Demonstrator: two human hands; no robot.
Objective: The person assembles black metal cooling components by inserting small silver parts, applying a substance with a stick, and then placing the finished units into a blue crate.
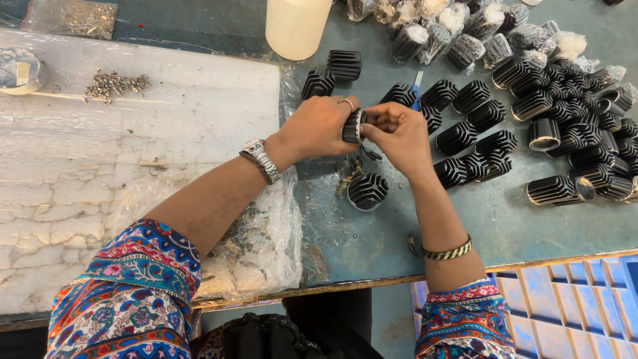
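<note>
My left hand (pixel 318 126), with a ring and a wristwatch, grips a black finned cylindrical heat sink (pixel 353 126) above the blue-grey table (pixel 372 246). My right hand (pixel 399 133) pinches at the open end of the same piece, fingers closed on its rim. Just below the hands, another black finned heat sink (pixel 367 191) stands upright on the table. Beside it lies a small heap of metal bits (pixel 345 178).
Many loose black finned heat sinks (pixel 565 119) lie to the right, and wrapped ones (pixel 458 30) at the top. A white plastic container (pixel 296 25) stands at the back. A plastic-covered white board (pixel 133 153) holds small screws (pixel 116 84). A blue crate (pixel 571 312) sits below the table edge.
</note>
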